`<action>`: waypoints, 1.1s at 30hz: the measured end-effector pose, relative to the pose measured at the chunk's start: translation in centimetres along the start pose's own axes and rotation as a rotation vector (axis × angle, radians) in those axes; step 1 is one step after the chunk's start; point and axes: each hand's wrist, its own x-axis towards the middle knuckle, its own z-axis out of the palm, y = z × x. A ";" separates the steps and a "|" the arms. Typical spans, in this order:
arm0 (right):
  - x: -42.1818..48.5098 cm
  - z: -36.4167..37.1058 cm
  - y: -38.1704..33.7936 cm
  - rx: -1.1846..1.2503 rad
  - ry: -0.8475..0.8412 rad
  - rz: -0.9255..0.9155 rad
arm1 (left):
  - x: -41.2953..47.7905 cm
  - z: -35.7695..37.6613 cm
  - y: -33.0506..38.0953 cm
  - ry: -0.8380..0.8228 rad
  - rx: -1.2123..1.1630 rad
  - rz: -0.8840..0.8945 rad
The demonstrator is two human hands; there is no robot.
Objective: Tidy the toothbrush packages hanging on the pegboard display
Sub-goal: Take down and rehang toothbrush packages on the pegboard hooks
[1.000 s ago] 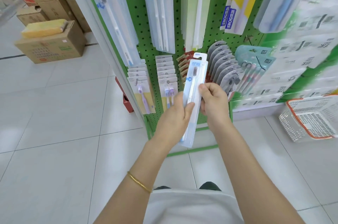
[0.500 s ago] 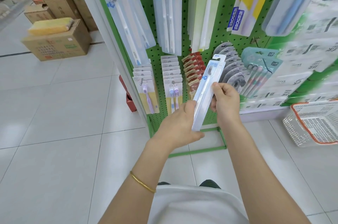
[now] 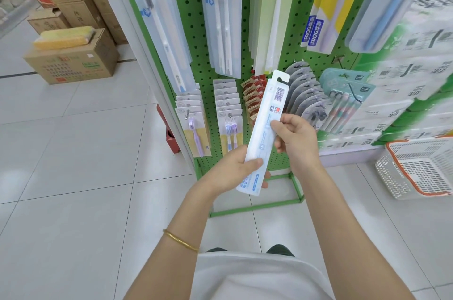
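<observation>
Before the green pegboard [image 3: 193, 30], one long toothbrush package [image 3: 262, 133] is off its peg and held in the air in front of the lower rows. It is tilted with its top end to the right and its barcode side to the camera. The left hand [image 3: 230, 172] grips the bottom end, thumb on the face and fingers under it. The right hand [image 3: 294, 139] pinches the edge at about the middle. Both hands are closed on this same package.

It is, I judge, very light: thin clear plastic, a little stiff along its length but easy to bend or crease, and smooth enough to slip. The best hold is at the edges, as now, and near the hang hole [image 3: 282, 78] when it goes on a hook, because that tab can tear.

Counting: one package is in the hands. Five groups [image 3: 220, 18] that I can see hang on the upper pegs, and five stacks [image 3: 226, 103] on the lower pegs. How many packages each stack has I cannot tell exactly. One hook [image 3: 339, 59] at the right seems bare.
</observation>
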 end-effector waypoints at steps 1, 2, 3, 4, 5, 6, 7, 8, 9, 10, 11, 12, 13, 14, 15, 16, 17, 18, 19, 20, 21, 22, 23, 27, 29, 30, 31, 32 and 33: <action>0.0 0.0 -0.1 0.002 -0.021 -0.005 | -0.1 0.0 0.4 0.013 -0.022 -0.013; 0.0 -0.1 -0.3 0.008 -0.048 -0.012 | -0.1 -0.1 0.7 0.032 -0.026 -0.029; -0.1 -0.1 -0.5 0.014 -0.082 -0.021 | -0.1 -0.2 1.1 0.055 -0.011 -0.032; -0.1 0.0 -0.7 0.013 -0.120 -0.033 | 0.1 -0.4 1.5 0.091 0.032 -0.018; -0.2 0.0 -0.9 0.006 -0.160 -0.046 | 0.3 -0.6 1.9 0.134 0.088 0.012; -0.3 0.1 -1.0 -0.004 -0.199 -0.060 | 0.5 -0.9 2.5 0.185 0.132 0.048; -0.3 0.2 -1.1 -0.015 -0.238 -0.071 | 0.7 -1.2 3.3 0.239 0.149 0.085; -0.4 0.3 -1.2 -0.026 -0.275 -0.080 | 0.8 -1.5 4.1 0.295 0.149 0.123; -0.4 0.5 -1.3 -0.032 -0.310 -0.084 | 0.9 -1.9 4.9 0.359 0.145 0.164; -0.5 0.6 -1.3 -0.032 -0.340 -0.087 | 1.0 -2.3 5.8 0.427 0.134 0.209; -0.5 0.8 -1.3 -0.031 -0.367 -0.088 | 1.0 -2.6 6.7 0.492 0.120 0.257; -0.5 1.0 -1.3 -0.031 -0.388 -0.088 | 0.9 -3.0 7.5 0.549 0.107 0.303; -0.5 1.2 -1.4 -0.027 -0.405 -0.089 | 0.7 -3.3 8.2 0.589 0.096 0.346; -0.4 1.4 -1.5 -0.016 -0.416 -0.091 | 0.6 -3.6 8.7 0.613 0.087 0.375; -0.3 1.6 -1.6 0.002 -0.426 -0.095 | 0.3 -3.7 9.2 0.615 0.072 0.392; -0.2 1.7 -1.7 0.021 -0.440 -0.100 | 0.1 -3.8 9.5 0.606 0.045 0.398; -0.1 1.9 -1.9 0.039 -0.462 -0.098 | -0.3 -3.8 9.8 0.589 0.001 0.394; 0.1 2.0 -1.9 0.059 -0.493 -0.088 | -0.5 -3.9 10.0 0.574 -0.058 0.386; 0.2 2.3 -2.0 0.082 -0.530 -0.065 | -0.8 -4.1 10.1 0.560 -0.125 0.382; 0.4 2.5 -2.0 0.102 -0.569 -0.035 | -1.0 -4.3 10.3 0.540 -0.198 0.386; 0.7 2.9 -2.1 0.121 -0.613 -0.005 | -1.3 -4.5 10.5 0.512 -0.268 0.393; 1.0 3.3 -2.1 0.131 -0.656 0.019 | -1.5 -4.8 10.7 0.485 -0.332 0.399; 1.1 3.7 -2.3 0.135 -0.704 0.032 | -1.9 -5.1 10.9 0.458 -0.387 0.403; 0.7 6.3 -4.3 0.067 -0.811 -0.038 | -3.4 -6.3 12.1 0.431 -0.440 0.441; 0.4 7.6 -5.7 0.037 -0.747 -0.109 | -4.0 -7.1 12.7 0.498 -0.358 0.460; 0.2 8.3 -6.4 0.016 -0.696 -0.147 | -4.3 -7.5 12.9 0.552 -0.326 0.466; 0.1 9.0 -7.2 -0.020 -0.637 -0.187 | -4.7 -7.9 13.2 0.608 -0.298 0.475; -0.1 9.7 -8.0 -0.065 -0.567 -0.222 | -5.1 -8.3 13.5 0.662 -0.265 0.494; -0.3 10.4 -8.9 -0.106 -0.489 -0.257 | -5.5 -8.7 13.6 0.710 -0.224 0.521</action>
